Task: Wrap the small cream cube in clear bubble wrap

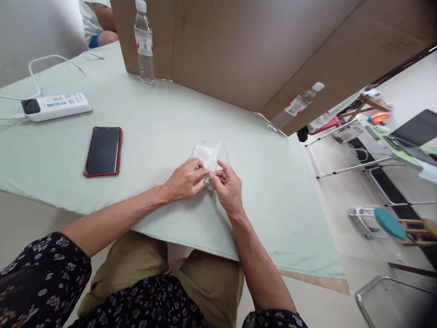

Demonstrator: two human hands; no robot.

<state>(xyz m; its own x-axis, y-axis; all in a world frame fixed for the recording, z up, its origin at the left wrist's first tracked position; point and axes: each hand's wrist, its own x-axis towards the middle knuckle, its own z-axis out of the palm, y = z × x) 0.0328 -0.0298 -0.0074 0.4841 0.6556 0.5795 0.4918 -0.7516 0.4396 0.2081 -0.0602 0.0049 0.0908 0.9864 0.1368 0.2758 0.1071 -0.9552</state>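
Observation:
A small clear plastic bag (207,154) lies on the pale green tablecloth in front of me, with something whitish inside that I cannot make out. My left hand (186,180) comes from the left, thumb and fingers pinched on the bag's near part. From the right, my right hand (227,187) meets it, thumb and index finger closed on the bag's right edge and the other fingers loosely curled. The fingertips of both hands almost touch. The bag's near end is partly hidden by the fingers.
A red-cased phone (103,151) and a white power strip (57,107) lie to the left. A large cardboard panel (218,50) stands behind, with water bottles (144,45) against it. Beyond the table's right edge are a teal stool (389,223) and a laptop (418,134). Another person's arm (105,18) shows at upper left.

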